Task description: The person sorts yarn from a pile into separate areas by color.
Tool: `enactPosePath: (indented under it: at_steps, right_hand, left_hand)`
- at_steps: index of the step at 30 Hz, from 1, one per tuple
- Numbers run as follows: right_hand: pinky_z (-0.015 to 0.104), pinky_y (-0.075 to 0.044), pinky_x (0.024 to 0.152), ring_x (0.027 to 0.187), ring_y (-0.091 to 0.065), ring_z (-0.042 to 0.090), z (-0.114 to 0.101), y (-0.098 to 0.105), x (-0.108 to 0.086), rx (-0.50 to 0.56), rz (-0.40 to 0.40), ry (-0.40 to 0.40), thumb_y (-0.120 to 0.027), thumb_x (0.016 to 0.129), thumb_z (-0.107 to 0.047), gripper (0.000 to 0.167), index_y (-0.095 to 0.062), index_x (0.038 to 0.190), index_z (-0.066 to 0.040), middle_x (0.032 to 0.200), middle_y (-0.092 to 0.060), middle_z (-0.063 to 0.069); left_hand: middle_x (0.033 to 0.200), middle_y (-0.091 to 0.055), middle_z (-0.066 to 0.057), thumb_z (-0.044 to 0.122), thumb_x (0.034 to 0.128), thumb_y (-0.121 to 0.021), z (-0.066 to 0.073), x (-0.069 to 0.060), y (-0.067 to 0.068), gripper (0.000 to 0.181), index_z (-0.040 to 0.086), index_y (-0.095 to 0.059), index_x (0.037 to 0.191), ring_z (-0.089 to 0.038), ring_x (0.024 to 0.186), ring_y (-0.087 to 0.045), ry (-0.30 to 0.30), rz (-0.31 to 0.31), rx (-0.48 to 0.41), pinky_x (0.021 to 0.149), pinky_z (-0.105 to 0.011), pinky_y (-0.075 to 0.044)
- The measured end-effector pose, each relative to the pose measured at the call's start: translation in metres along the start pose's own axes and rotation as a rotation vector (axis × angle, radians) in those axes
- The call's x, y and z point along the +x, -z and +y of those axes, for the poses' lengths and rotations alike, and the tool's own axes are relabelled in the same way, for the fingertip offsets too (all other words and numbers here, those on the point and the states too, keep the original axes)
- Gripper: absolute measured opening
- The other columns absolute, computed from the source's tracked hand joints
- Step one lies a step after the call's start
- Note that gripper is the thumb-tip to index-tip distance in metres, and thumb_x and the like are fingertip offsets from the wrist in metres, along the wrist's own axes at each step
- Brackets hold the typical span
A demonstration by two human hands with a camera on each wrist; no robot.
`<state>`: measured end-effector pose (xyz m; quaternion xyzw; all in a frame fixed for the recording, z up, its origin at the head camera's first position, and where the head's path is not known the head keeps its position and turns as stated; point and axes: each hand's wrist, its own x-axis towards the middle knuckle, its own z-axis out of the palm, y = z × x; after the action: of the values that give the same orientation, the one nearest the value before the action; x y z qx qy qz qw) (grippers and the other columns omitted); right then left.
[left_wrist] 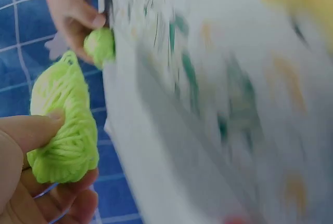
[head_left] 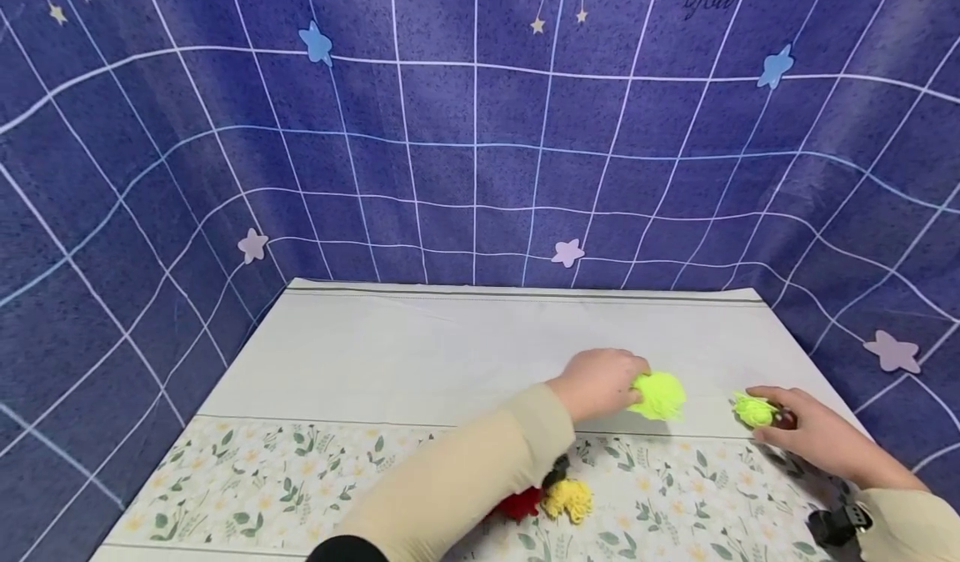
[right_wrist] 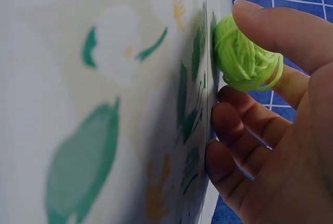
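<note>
One bundle of bright green yarn [left_wrist: 65,135] was gripped in the left hand [head_left: 603,384], the thumb pressed on one face and the fingers curled behind the other, so the strands were probably kept from sliding loose. It was held up over the white table [head_left: 450,345], apart from the surface. Near the table's right side, the right hand [head_left: 813,433] gripped a green ball [right_wrist: 244,55] between thumb and forefinger, its other fingers bent beside the table. The ball sat low at the tabletop, which perhaps steadied it.

The bundle was oblong, wound from thick, soft-looking strands, with a small loop at one end. The ball was rounder, its strands crossing, one loop hanging free. Nearer the person, a curly yellow clump [head_left: 570,499] lay just beside a red clump [head_left: 520,504], partly hidden by the beige left sleeve [head_left: 465,454]. Both rested on a flower-patterned cloth [head_left: 285,479]. Behind the table hung a blue curtain [head_left: 450,162] with pale grid lines and stars.
</note>
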<state>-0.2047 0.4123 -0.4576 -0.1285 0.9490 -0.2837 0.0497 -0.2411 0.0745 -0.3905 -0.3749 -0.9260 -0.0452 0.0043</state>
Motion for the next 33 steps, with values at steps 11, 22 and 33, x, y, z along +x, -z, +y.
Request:
enactPosePath:
  at_steps: [11, 22, 33]
  right_hand:
    - [0.027, -0.038, 0.058, 0.074, -0.044, 0.01, 0.007, -0.001, -0.003, 0.045, -0.011, 0.004, -0.077, 0.091, -0.024, 0.068, -0.047, 0.143, 0.008, 0.097, -0.05, 0.007]
    - [0.027, -0.038, 0.061, 0.081, -0.046, 0.013, 0.001, 0.0, -0.003, 0.002, -0.002, -0.016, -0.077, 0.092, -0.026, 0.066, -0.048, 0.143, 0.006, 0.104, -0.053, 0.009]
    - [0.025, -0.044, 0.066, 0.087, -0.049, 0.014, 0.001, 0.001, -0.004, -0.007, 0.009, -0.01, -0.077, 0.092, -0.024, 0.067, -0.048, 0.143, 0.008, 0.121, -0.057, 0.015]
  left_hand:
    - [0.092, -0.063, 0.022, 0.039, 0.0949, -0.069, 0.059, 0.043, -0.044, 0.014, 0.034, -0.071, 0.108, 0.004, 0.077, -0.053, 0.073, 0.057, -0.132, 0.061, -0.018, -0.043]
    - [0.102, -0.067, 0.021, 0.041, 0.0938, -0.071, 0.064, 0.056, -0.063, 0.022, 0.035, -0.071, 0.115, 0.001, 0.091, -0.063, 0.197, 0.061, -0.139, 0.069, -0.021, -0.051]
    - [0.112, -0.065, 0.02, 0.05, 0.0924, -0.07, 0.065, 0.056, -0.064, 0.036, 0.038, -0.066, 0.126, -0.006, 0.098, -0.061, 0.183, 0.019, -0.147, 0.074, -0.027, -0.051]
